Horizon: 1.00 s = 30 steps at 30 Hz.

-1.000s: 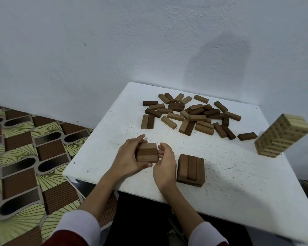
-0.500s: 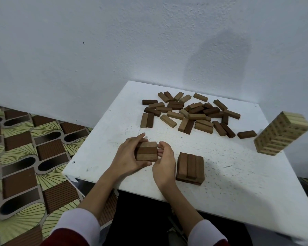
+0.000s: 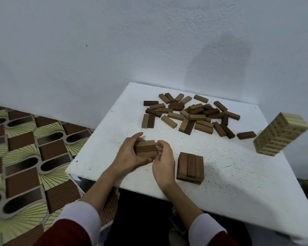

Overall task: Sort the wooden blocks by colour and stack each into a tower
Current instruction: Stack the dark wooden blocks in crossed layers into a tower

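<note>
Nothing has shifted: your left hand and right hand still clasp the small block stack near the desk's front-left corner; square it, then fetch matching blocks.

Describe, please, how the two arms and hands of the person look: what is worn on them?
Both hands, the left hand and the right hand, are bare: no gloves, rings or watch show. The forearms are bare as well. Lower down, each arm has a dark red sleeve ending in a broad white cuff. No markings show on the cloth.
</note>
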Available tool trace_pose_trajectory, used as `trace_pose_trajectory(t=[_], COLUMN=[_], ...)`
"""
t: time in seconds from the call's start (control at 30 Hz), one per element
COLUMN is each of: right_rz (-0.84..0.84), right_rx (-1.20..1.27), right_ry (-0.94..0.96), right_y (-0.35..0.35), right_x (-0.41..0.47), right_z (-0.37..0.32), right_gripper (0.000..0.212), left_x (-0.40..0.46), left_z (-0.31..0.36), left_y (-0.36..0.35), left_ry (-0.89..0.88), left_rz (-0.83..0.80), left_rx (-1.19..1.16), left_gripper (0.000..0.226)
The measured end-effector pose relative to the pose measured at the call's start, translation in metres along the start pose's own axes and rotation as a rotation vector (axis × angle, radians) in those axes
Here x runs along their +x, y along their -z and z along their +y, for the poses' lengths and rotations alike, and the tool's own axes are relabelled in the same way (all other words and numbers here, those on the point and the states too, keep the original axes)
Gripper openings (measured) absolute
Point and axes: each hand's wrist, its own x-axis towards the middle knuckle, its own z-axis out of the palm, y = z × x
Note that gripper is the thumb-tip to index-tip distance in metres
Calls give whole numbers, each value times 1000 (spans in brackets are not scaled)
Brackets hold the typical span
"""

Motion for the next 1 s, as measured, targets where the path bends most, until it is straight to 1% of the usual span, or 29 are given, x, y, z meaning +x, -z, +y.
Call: trace_pose_trajectory(t=[0.1, 0.2, 0.23, 0.33, 0.43, 0.57, 0.73, 0.8, 1.0], right_rz=[-93, -228, -273, -389, -457, -427, -398, -399, -425], right_rx=[45, 89, 67, -68, -155, -301, -419, -428, -342], right_ry=[20, 93, 123, 165, 213, 256, 341, 320, 181], right_y=[7, 29, 40, 77, 112, 155, 176, 176, 171], right_x=[-1, 3, 4, 9, 16, 18, 8, 5, -2], right_z=[-15, -32, -35, -41, -39, -18, 10, 14, 16], right_gripper=[51, 52, 55, 71, 80, 84, 89, 92, 98], left_x=[3, 4, 4, 3, 2, 2, -3, -6, -11], left_z=[7, 20, 26, 45, 64, 81, 87, 85, 75], left_y=[6, 14, 14, 10, -8, -41, -68, -75, -79], left_ry=[35, -3, -25, -88, -167, -214, -223, -216, -174], left_rz=[11, 51, 46, -2, -85, -200, -305, -330, -377], left_rx=[-62, -91, -97, -99, -82, -50, -18, 5, 0], left_gripper=[95, 95, 95, 95, 97, 99, 102, 103, 104])
